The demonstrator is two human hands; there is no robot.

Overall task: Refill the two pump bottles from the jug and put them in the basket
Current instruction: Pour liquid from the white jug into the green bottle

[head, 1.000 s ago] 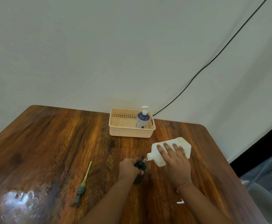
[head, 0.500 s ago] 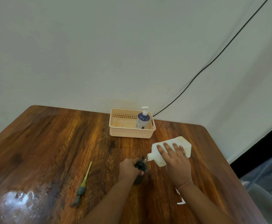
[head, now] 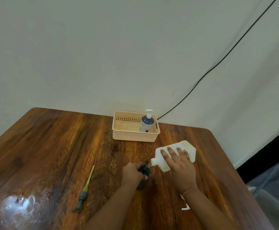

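My right hand (head: 181, 168) grips the white jug (head: 186, 147), tipped over to the left with its spout at the mouth of a dark bottle (head: 144, 177). That bottle stands upright on the wooden table (head: 55, 146), and my left hand (head: 132, 174) is wrapped around it. Its pump (head: 84, 190), grey head and yellow-green tube, lies on the table to the left. A blue-and-white pump bottle (head: 146, 122) stands upright in the right end of the beige basket (head: 118, 130) at the back.
A small white object (head: 185, 207), partly hidden by my right forearm, lies near the table's right front. A black cable (head: 218, 63) runs along the wall behind the basket. The table's right edge is close to my right arm.
Hardly anything has changed. The jug stays tipped at the dark bottle's mouth and both hands keep their hold.
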